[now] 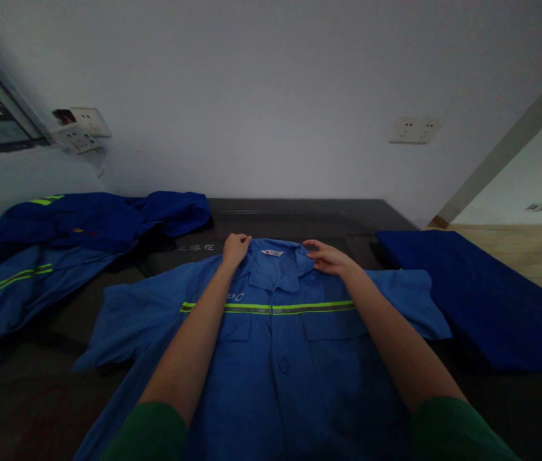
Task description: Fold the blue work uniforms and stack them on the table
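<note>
A blue short-sleeved work shirt [292,358] lies spread out, front up, its collar away from me. It has a yellow-green and grey stripe across the chest, buttons down the middle and a white label inside the neck. My left hand [236,248] is closed on the left side of the collar, fingertips pinched together. At the collar's right side, my right hand [329,258] has its thumb and fingertips around the edge, index finger stretched out. Both forearms cross over the shirt's front.
Dark blue clothing [83,221] and a lighter blue striped garment [31,282] lie heaped at the left. A flat dark blue folded cloth [482,294] is at the right. The dark table [294,218] meets a white wall with sockets [414,130].
</note>
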A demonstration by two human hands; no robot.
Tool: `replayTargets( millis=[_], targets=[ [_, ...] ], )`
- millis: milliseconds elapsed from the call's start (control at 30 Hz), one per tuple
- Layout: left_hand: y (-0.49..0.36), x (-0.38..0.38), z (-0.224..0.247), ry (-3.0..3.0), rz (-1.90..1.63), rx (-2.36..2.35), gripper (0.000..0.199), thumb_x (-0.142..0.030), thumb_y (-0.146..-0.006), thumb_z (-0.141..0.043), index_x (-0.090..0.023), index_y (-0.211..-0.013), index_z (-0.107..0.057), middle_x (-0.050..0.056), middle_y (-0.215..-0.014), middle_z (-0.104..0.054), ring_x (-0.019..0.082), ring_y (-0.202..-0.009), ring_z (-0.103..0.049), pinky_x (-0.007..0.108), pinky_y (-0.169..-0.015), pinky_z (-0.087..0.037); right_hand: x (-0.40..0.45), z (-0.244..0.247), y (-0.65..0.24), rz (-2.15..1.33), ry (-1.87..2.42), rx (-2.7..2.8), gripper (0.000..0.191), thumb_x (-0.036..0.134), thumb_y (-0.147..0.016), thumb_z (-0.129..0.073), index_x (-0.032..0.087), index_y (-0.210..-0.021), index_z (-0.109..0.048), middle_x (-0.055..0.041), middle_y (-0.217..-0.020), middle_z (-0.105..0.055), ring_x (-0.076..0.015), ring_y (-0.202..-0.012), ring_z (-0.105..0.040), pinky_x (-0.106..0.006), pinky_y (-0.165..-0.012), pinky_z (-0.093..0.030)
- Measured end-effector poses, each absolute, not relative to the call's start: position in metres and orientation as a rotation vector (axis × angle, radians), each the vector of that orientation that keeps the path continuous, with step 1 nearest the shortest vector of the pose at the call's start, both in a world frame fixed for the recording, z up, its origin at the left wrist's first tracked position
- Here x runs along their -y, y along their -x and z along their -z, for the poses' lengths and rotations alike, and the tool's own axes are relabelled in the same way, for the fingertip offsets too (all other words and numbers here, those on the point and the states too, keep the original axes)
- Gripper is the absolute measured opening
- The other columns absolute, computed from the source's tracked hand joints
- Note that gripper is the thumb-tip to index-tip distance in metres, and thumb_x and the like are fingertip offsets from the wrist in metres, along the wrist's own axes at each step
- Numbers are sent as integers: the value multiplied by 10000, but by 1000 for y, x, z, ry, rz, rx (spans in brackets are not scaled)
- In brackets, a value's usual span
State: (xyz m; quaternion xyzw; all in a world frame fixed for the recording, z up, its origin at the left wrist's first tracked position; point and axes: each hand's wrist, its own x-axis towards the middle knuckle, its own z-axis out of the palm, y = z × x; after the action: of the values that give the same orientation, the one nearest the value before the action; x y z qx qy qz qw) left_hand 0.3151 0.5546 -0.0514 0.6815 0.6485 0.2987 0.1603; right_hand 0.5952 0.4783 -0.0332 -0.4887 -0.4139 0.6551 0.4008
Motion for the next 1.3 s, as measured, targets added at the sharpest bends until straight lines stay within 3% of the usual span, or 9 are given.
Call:
replayTargets(
  millis=[167, 400, 533, 633, 733, 900, 1000, 1167, 1300],
  targets=[
    [-316, -554, 48, -1999, -769, -1835, 196, -278, -848, -577, -184, -928, -728, 68, -976, -717, 201, -930, -640, 252, -813, -465, -470, 29, -583, -1612, 1018, 1056, 713, -33, -660, -557, 289, -1282, -424, 29, -908, -612, -99, -822, -629, -280, -880, -506],
    [-314, -551, 43, -2033, -701, -1839, 266, -228, -795, -633, -191, -1053, -686, 66, -996, -689, 199, -919, -635, 270, -818, -478, -462, 34, -580, -1572, 1228, 1185, 837, 34, -623, -674, 303, -1361, -385, 22, -881, -625, -133, -709, -620, -289, -690, -547],
    [-315, -544, 44, -2042, -711, -1849, 214, -231, -830, -593, -186, -1015, -691, 80, -1022, -687, 221, -959, -629, 295, -835, -474, -467, 39, -578, -1219, 1427, 1205, 630, 173, -776, -592, 272, -1371, -412, 34, -753, -593, -138, -663, -590, -285, -677, -519],
    [-316, -542, 41, -2086, -755, -1864, 216, -240, -866, -554, -192, -1032, -684, 90, -1060, -671, 230, -1011, -608, 319, -881, -458, -478, 36, -580, -744, 1536, 1496, 369, 117, -797, -484, 209, -1121, -635, -25, -864, -637, -167, -828, -604, -315, -814, -492],
    [-325, -539, 30, -2192, -881, -1874, 216, -244, -891, -516, -197, -1018, -684, 101, -1089, -652, 248, -1067, -578, 349, -904, -441, -493, 27, -583, -392, 1527, 1845, 280, 68, -777, -482, 179, -900, -707, -61, -976, -660, -185, -977, -580, -314, -914, -434],
    [-377, -509, 16, -2257, -645, -1478, 321, -420, -900, -522, -166, -840, -709, 105, -847, -701, 235, -839, -660, 313, -765, -473, -518, 16, -573, -418, 1673, 2039, 197, 186, -776, -664, 169, -972, -673, -23, -831, -673, -144, -761, -594, -242, -724, -443],
    [-409, -482, 20, -2310, -433, -1506, 415, -549, -813, -609, -149, -869, -704, 164, -879, -707, 304, -868, -677, 356, -743, -490, -528, 11, -563, -338, 1788, 2034, 204, 207, -763, -697, 191, -962, -660, -18, -865, -685, -141, -783, -604, -229, -718, -435],
    [-418, -472, 22, -2391, -388, -1523, 206, -295, -863, -569, -143, -907, -701, 193, -949, -711, 300, -941, -679, 349, -774, -497, -541, 8, -555, -256, 1899, 1988, 175, 130, -779, -598, 208, -908, -688, -51, -944, -692, -181, -893, -620, -272, -789, -444],
    [-409, -482, 16, -2359, -363, -1427, 179, -252, -851, -573, -149, -804, -712, 146, -862, -728, 269, -883, -690, 313, -748, -491, -547, 20, -554, -282, 1969, 1945, 201, 132, -783, -581, 210, -914, -711, -67, -954, -698, -196, -900, -637, -278, -770, -459]
  ],
)
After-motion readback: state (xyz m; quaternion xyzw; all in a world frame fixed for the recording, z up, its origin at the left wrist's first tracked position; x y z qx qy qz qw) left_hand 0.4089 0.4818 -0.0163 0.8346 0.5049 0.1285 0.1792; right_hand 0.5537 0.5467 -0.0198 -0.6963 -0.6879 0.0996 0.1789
